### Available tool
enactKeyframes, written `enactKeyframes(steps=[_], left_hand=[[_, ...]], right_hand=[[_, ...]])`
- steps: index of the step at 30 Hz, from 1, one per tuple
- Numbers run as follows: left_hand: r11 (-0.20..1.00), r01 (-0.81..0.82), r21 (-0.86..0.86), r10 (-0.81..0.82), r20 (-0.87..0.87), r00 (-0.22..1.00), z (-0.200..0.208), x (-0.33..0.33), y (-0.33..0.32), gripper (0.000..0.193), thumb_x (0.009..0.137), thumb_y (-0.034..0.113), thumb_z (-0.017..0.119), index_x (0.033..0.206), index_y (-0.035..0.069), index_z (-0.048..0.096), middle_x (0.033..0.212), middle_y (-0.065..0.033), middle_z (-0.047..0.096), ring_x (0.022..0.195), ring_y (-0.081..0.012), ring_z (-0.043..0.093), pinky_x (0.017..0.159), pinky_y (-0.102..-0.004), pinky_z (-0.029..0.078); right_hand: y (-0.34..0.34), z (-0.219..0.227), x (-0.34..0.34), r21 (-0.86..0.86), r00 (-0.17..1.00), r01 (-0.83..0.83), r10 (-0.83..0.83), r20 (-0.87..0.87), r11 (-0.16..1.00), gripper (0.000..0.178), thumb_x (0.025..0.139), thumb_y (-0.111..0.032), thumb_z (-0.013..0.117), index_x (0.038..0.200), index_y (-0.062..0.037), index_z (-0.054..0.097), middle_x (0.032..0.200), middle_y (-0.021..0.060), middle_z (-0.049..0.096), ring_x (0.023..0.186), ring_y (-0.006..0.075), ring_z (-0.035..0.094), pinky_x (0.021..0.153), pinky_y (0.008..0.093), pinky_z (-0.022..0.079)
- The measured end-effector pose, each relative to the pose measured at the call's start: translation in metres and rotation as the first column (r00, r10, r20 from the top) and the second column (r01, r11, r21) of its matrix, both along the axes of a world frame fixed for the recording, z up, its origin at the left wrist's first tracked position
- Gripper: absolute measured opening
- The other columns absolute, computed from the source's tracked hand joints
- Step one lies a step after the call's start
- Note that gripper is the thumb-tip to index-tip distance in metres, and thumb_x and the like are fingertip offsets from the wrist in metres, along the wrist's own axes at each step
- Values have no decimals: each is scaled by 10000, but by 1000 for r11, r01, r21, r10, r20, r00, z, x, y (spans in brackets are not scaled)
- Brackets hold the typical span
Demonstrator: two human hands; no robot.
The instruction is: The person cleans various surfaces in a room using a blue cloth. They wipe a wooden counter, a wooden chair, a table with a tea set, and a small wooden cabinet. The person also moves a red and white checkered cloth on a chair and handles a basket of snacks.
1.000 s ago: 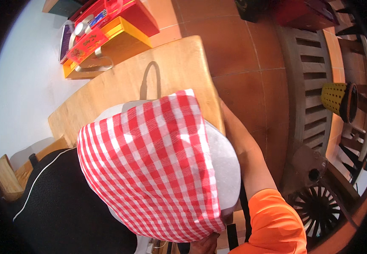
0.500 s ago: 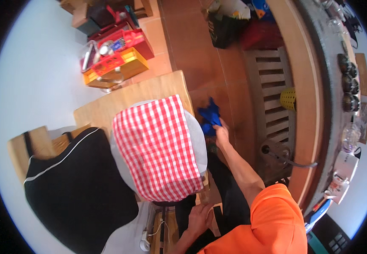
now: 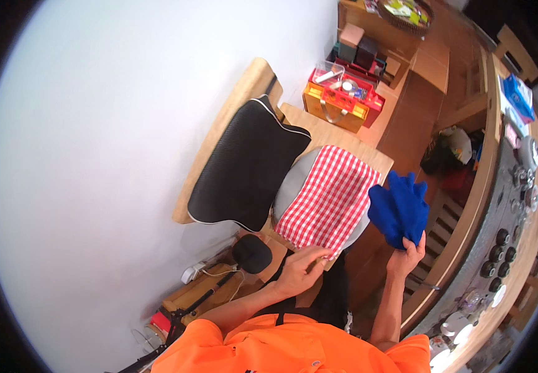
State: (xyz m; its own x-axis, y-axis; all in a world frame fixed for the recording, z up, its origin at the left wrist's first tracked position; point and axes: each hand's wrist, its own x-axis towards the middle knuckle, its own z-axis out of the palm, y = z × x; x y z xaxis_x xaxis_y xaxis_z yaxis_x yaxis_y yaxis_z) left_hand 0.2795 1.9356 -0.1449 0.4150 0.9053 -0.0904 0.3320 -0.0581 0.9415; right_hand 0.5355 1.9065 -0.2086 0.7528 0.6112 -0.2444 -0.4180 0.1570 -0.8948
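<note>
My right hand (image 3: pixel 408 253) pinches the lower end of a crumpled blue cloth (image 3: pixel 399 208) and holds it up beside the chair seat. The cloth's upper edge splays into several folds. A red-and-white checkered cloth (image 3: pixel 331 199) lies spread over a round grey cushion (image 3: pixel 294 177) on the wooden chair. At the near edge of the checkered cloth is my left hand (image 3: pixel 303 270), its thumb and fingers apart and nothing seen in it. The fingertips are by the cloth's corner; whether they touch it I cannot tell.
A black backrest cushion (image 3: pixel 250 165) leans on the chair's back by the white wall. Red and yellow gift bags (image 3: pixel 346 102) stand beyond the seat. On the right runs a long table (image 3: pixel 468 248) with jars and glasses. A black stand (image 3: pixel 210 292) is at lower left.
My right hand has lifted the blue cloth from low beside the chair to seat height. My left hand has come up to the checkered cloth's near edge. The view has turned.
</note>
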Motion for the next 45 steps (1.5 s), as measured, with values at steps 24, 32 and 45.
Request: enactKeyframes(steps=[24, 32, 45], left_hand=[[555, -556, 618, 780, -155, 606, 80, -223, 50, 571, 662, 40, 749, 1209, 1, 590, 1141, -204, 619, 1033, -407, 602, 904, -422, 485], [672, -153, 724, 541, -340, 769, 3, -235, 164, 496, 733, 110, 777, 1142, -75, 566, 1247, -249, 553, 1088, -402, 548, 922, -472, 463], [566, 455, 687, 284, -681, 675, 10, -67, 384, 687, 651, 53, 731, 1290, 220, 543, 1482, -81, 364, 1149, -349, 479, 941, -440, 441]], right_hand=[[86, 171, -197, -46, 372, -904, 832, 411, 426, 486, 860, 31, 576, 1333, 21, 464, 1229, 152, 538, 1088, 211, 591, 887, 301, 491], [45, 119, -149, -256, 448, -823, 856, 256, 508, 409, 867, 76, 518, 1272, 18, 522, 1151, 105, 607, 1002, 177, 636, 872, 295, 497], [-2, 93, -127, -411, 632, -616, 733, 252, 672, 268, 859, 82, 517, 1108, 43, 607, 997, 111, 663, 912, 172, 664, 802, 291, 524]])
